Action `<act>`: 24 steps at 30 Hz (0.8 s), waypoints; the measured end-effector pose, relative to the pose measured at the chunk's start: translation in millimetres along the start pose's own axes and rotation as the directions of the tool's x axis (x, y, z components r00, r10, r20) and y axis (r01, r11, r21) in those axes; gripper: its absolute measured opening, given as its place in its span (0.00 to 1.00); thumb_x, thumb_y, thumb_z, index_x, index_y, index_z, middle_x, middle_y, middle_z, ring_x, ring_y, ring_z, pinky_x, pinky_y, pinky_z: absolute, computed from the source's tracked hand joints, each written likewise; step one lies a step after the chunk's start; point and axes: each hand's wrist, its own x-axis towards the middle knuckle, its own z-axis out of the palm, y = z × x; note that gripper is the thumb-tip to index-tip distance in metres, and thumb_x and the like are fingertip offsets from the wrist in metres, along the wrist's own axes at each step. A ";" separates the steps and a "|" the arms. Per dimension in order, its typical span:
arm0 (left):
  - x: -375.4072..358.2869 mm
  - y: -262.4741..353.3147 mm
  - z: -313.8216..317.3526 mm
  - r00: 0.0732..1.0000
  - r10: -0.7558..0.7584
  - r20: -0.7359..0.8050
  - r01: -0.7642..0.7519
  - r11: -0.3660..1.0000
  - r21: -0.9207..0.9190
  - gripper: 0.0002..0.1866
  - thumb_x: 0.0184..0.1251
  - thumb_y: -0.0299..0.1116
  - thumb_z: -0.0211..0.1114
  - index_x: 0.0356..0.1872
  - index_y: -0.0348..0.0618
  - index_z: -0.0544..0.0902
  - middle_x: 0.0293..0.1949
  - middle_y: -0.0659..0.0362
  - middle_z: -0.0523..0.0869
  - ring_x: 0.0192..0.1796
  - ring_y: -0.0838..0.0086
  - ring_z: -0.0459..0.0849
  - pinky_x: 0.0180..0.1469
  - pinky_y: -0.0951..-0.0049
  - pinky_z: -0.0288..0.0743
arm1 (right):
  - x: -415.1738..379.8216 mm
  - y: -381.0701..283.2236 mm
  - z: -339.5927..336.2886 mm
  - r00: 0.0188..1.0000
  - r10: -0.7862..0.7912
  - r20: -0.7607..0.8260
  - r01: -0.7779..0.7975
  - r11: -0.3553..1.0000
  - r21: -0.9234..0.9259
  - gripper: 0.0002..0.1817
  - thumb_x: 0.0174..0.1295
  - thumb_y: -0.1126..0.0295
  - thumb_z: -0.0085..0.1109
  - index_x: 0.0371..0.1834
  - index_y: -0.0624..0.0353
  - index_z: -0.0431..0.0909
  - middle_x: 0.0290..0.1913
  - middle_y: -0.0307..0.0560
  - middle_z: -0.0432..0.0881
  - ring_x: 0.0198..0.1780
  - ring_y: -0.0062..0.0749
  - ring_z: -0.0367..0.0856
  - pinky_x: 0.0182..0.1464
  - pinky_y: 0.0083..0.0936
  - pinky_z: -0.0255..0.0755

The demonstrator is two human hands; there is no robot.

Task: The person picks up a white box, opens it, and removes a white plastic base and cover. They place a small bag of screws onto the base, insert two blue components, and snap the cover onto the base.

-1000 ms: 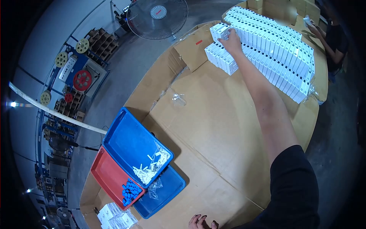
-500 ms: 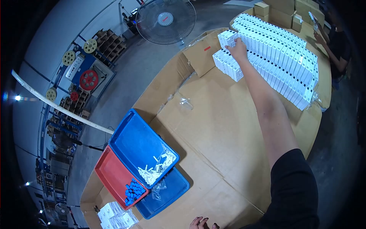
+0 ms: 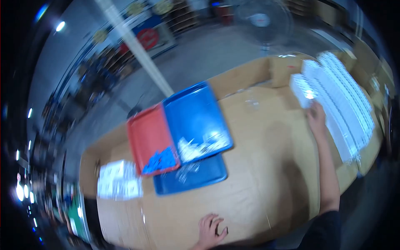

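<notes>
My right hand (image 3: pixel 316 116) reaches out at the right, its fingertips at the near end of the rows of white boxes (image 3: pixel 348 100). A bright white box face (image 3: pixel 309 94) shows just beyond those fingers. Motion blur smears this hand, and I cannot tell whether it grips a box. Low in the middle, my left hand (image 3: pixel 211 231) is over the cardboard (image 3: pixel 246 200), fingers curved and apart, with nothing in them.
A blue tray (image 3: pixel 196 108) with white strips and a red tray (image 3: pixel 146 125) with small blue pieces overlap another blue tray (image 3: pixel 204 177) holding clear plastic. More white boxes (image 3: pixel 118 181) sit at left. A fan (image 3: pixel 260 21) stands beyond the table.
The view has swung left, bringing the left-hand boxes and my left hand further into sight. My right hand has come down from the box tops to their near end.
</notes>
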 end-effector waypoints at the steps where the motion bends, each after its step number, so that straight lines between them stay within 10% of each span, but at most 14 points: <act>1: 1.0 -0.5 -4.5 1.000 -0.003 0.000 0.003 1.000 -0.017 0.19 0.62 0.40 0.75 0.53 0.48 0.84 0.61 0.52 0.79 0.68 0.53 0.75 0.69 0.51 0.68 | -30.6 -31.7 -22.0 0.994 0.023 0.107 -0.030 0.998 0.061 0.25 0.65 0.76 0.65 0.67 0.64 0.78 0.68 0.59 0.80 0.69 0.53 0.78 0.72 0.41 0.71; 2: 0.8 -1.9 -8.7 1.000 -0.005 -0.006 0.004 0.999 -0.034 0.21 0.62 0.41 0.75 0.54 0.48 0.83 0.61 0.52 0.79 0.69 0.52 0.74 0.69 0.51 0.68 | -65.5 -44.3 -34.9 0.962 0.178 0.207 -0.211 0.966 0.150 0.25 0.66 0.77 0.64 0.67 0.64 0.77 0.68 0.56 0.80 0.69 0.53 0.78 0.75 0.43 0.67; 6: -13.1 -3.0 -8.0 0.999 -0.034 -0.042 0.031 0.998 -0.063 0.22 0.61 0.43 0.76 0.54 0.49 0.83 0.62 0.54 0.78 0.71 0.54 0.73 0.71 0.51 0.67 | -174.2 -99.2 -103.2 0.914 0.129 0.385 -0.123 0.992 -0.042 0.15 0.66 0.77 0.61 0.55 0.64 0.80 0.70 0.58 0.79 0.73 0.52 0.74 0.85 0.55 0.44; 10: -17.8 -6.7 -6.5 0.996 0.017 -0.085 -0.027 0.992 -0.121 0.16 0.65 0.40 0.73 0.50 0.47 0.82 0.61 0.53 0.78 0.72 0.56 0.73 0.72 0.53 0.66 | -265.4 -166.2 -138.8 0.887 0.205 0.414 -0.240 0.970 0.032 0.10 0.65 0.77 0.58 0.48 0.64 0.81 0.67 0.59 0.82 0.73 0.53 0.74 0.85 0.57 0.43; 18: -31.5 -18.7 -11.3 0.987 0.011 -0.161 -0.062 0.947 -0.315 0.10 0.65 0.35 0.72 0.45 0.47 0.83 0.56 0.58 0.81 0.66 0.60 0.77 0.68 0.55 0.68 | -328.5 -322.2 -146.3 0.826 -0.092 0.556 -0.131 0.928 0.348 0.08 0.64 0.79 0.61 0.45 0.64 0.82 0.60 0.58 0.85 0.68 0.52 0.80 0.80 0.55 0.56; 21: -43.3 -33.5 -28.4 0.982 -0.041 -0.186 -0.029 0.933 -0.360 0.08 0.66 0.33 0.70 0.44 0.47 0.84 0.53 0.59 0.83 0.63 0.62 0.79 0.66 0.57 0.69 | -318.0 -356.5 -140.3 0.703 -0.265 0.660 -0.125 0.868 0.482 0.10 0.64 0.78 0.66 0.47 0.65 0.84 0.50 0.57 0.89 0.52 0.49 0.89 0.60 0.38 0.80; 24: -68.2 -54.1 -57.2 0.965 -0.130 -0.228 0.053 0.947 -0.316 0.07 0.67 0.33 0.69 0.43 0.47 0.85 0.50 0.60 0.85 0.60 0.62 0.81 0.64 0.57 0.70 | -300.2 -372.0 -121.8 0.547 -0.338 0.766 -0.148 0.862 0.485 0.11 0.64 0.76 0.67 0.49 0.66 0.85 0.45 0.56 0.90 0.46 0.45 0.91 0.50 0.35 0.83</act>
